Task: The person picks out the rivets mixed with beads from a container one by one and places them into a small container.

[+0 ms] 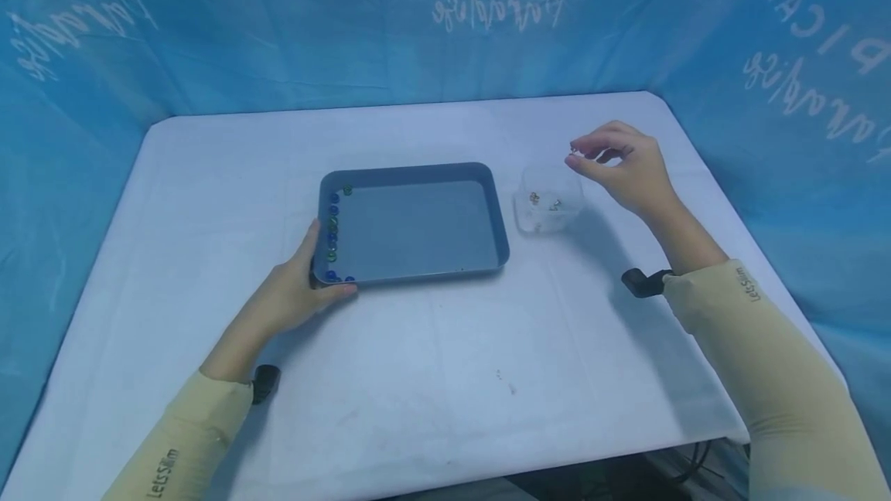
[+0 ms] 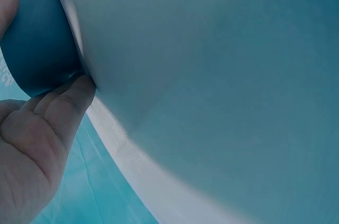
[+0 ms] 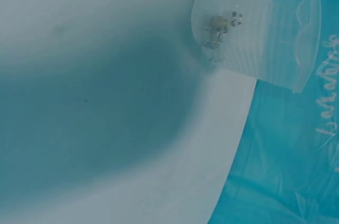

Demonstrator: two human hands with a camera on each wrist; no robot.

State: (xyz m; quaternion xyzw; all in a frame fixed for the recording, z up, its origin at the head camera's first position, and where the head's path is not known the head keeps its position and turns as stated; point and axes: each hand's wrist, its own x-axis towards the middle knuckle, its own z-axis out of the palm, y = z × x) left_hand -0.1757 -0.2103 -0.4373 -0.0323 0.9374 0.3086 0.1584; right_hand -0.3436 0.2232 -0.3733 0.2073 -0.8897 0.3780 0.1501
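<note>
A blue-grey rectangular tray (image 1: 411,226) is on the table, with several small round blue and green beads (image 1: 333,234) lined along its left side. My left hand (image 1: 288,292) holds the tray's near left corner, fingers along the left side and thumb at the front edge. In the left wrist view, fingertips (image 2: 71,99) touch the tray's wall (image 2: 39,33). Above a clear plastic container (image 1: 530,219), my right hand (image 1: 626,168) pinches a small shiny metal piece (image 1: 574,151) between thumb and fingertips. More small metal pieces (image 3: 217,28) lie inside the container; their exact kind is unclear.
A white cloth covers the table (image 1: 431,377). Blue curtains (image 1: 278,37) with white lettering hang behind and at both sides. Dark cables (image 1: 696,462) show below the table's near right edge. The container stands just right of the tray.
</note>
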